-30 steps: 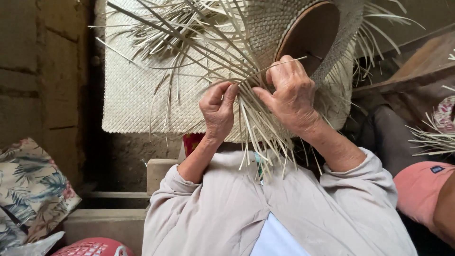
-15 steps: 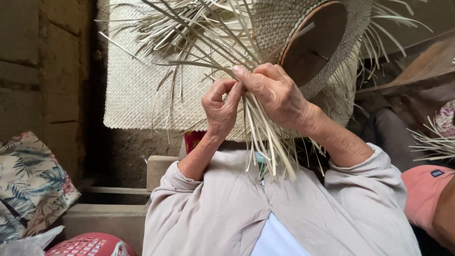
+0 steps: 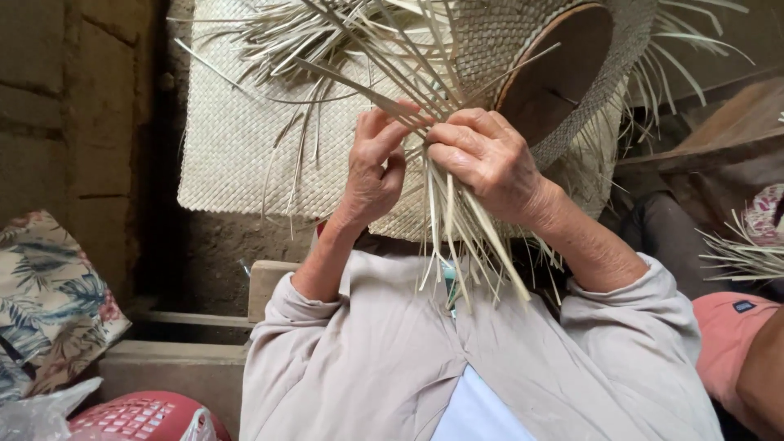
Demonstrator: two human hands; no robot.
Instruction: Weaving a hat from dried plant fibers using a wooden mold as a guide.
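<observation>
Cushion [image 3: 45, 302] with a leaf print at far left, against the wall; below it the top of a red plastic basket [image 3: 139, 416]. Flat woven mat [image 3: 245, 139] hangs behind my hands, pale, loose ends sticking out along its top. My left hand [image 3: 374, 167] is raised before it, fingers curled, pinching thin straw strips [image 3: 392, 98] between thumb and forefinger. Just beside it, touching, my right hand [image 3: 488, 159] is clamped over a bundle of the same strips, whose ends fan down below my knuckles. Both hands work at the edge of the half-woven straw hat [image 3: 506, 41], held up in front of me, crown fitted over a brown wooden block [image 3: 555, 77]. Further right, another person's pink sleeve [image 3: 727, 327] and more loose straw [image 3: 743, 253].
</observation>
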